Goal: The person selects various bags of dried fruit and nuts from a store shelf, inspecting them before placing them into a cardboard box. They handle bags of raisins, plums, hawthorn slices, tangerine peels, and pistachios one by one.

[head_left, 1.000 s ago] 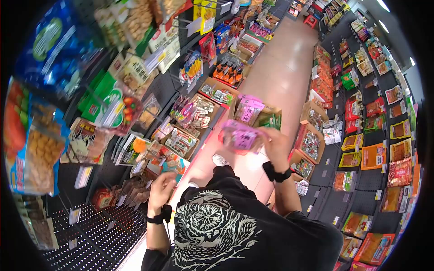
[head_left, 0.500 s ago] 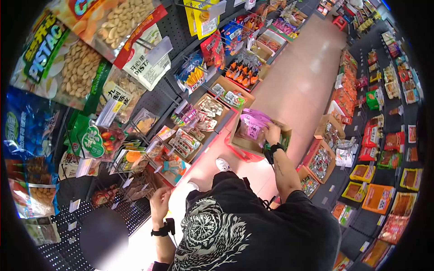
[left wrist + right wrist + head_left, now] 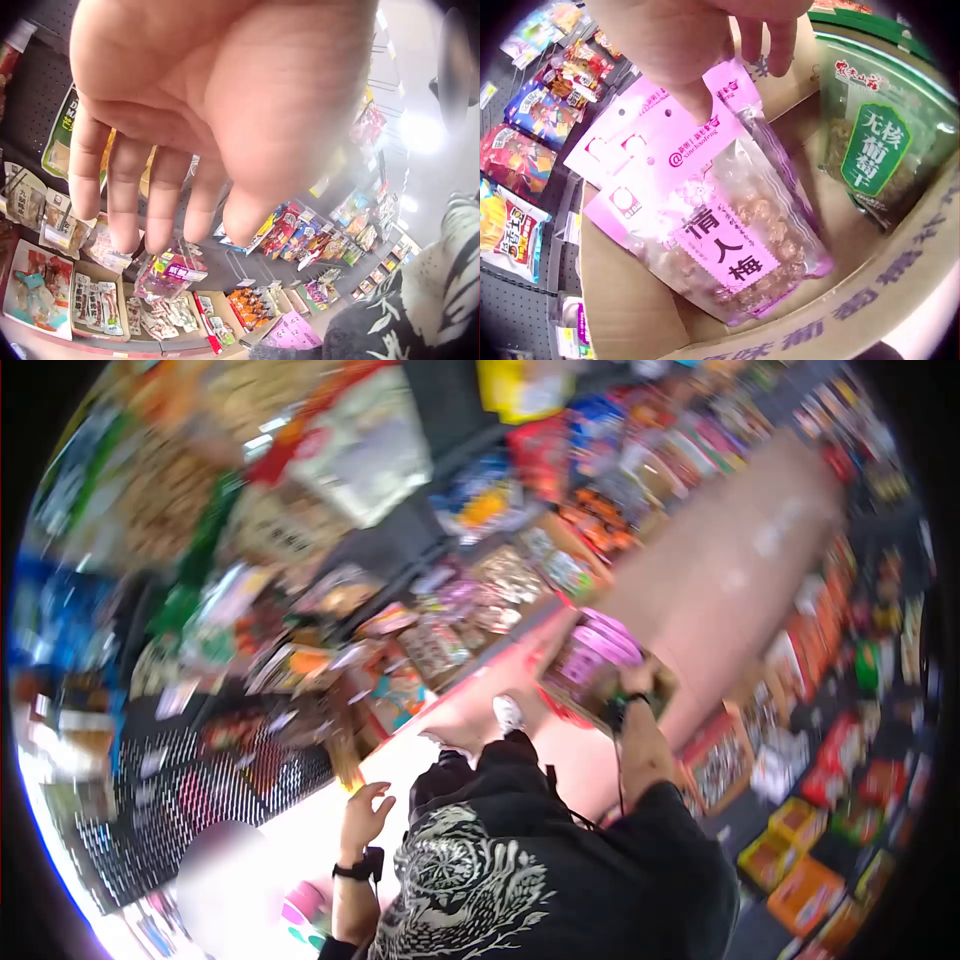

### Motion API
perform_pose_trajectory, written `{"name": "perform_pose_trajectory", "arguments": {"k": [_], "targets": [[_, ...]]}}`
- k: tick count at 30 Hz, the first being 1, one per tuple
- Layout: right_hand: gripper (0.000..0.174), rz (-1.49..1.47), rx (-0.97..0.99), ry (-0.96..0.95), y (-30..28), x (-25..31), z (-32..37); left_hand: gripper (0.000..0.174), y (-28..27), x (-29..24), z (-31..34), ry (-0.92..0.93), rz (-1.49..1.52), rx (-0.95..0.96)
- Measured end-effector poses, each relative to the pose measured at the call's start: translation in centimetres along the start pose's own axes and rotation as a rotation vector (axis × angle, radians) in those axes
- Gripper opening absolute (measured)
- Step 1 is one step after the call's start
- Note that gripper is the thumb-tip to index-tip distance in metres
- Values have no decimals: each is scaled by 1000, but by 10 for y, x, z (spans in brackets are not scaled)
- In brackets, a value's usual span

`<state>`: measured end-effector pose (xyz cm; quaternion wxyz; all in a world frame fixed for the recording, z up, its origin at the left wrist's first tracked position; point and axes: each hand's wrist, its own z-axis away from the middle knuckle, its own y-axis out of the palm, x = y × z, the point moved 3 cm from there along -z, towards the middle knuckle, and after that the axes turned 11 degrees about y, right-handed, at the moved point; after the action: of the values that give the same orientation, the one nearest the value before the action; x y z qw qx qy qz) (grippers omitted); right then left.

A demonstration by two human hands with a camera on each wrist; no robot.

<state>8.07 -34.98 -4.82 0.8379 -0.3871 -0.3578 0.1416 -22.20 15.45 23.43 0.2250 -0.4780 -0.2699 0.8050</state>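
My right hand (image 3: 697, 34) is over a cardboard box (image 3: 622, 307), its thumb lying on the front of a pink-topped bag of dried plums (image 3: 712, 202) near the top edge. The index fingertip is hidden behind the packaging; two other fingers hang loose beyond it. Other pink bags stand tightly behind this one, inside the box. Beside them leans a green bag of raisins (image 3: 870, 135). In the head view, the right hand (image 3: 637, 676) reaches down at the box's right side. My left hand (image 3: 365, 820) holds nothing, its fingers (image 3: 124, 195) relaxed and apart from the shelf goods.
Hanging snack bags (image 3: 375, 445) crowd the shelf on the left, with cartons of small packets (image 3: 435, 650) below. Packaged foods line the right shelf (image 3: 805, 890). A pale floor aisle (image 3: 720, 560) runs ahead between them. The head view is blurred.
My right hand has lowered the pink bag from the air into the box among the others. The view has swung, shifting the box to the right. The left hand stays free, fingers more spread.
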Motion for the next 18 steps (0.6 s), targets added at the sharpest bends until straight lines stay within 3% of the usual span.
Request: {"name": "perform_pose_trajectory", "arguments": {"k": [1,3,4,5,6,7,8,9,10,15,18], "targets": [[67,103,-15,-75,6,-8,-15,30,2,1,-2,27,14,18],[63,60,326,-234,22,-12,-23,33,6,7,-2,111,45,-8],[84,277,86,-286,31,-24,-37,36,0,-6,-5,159,13,12],[79,109,224,-348,26,-13,-29,37,3,-3,-6,173,-20,-1],[68,285,220,-207,32,-11,-33,34,6,7,-9,206,-119,0],[56,414,51,-382,36,-15,-38,32,-2,-7,-7,171,-113,15],[48,506,-13,-391,46,-23,-43,31,-8,-11,-3,170,-114,-7],[39,541,-20,-507,42,-16,-27,30,-8,-14,-3,180,-112,-15],[33,520,-3,-503,40,-10,-21,30,-5,-12,-3,185,-106,1],[31,372,25,-739,26,14,7,30,7,14,6,233,-43,-75],[37,378,45,-678,30,12,-10,29,12,37,15,105,-6,-70]]}}
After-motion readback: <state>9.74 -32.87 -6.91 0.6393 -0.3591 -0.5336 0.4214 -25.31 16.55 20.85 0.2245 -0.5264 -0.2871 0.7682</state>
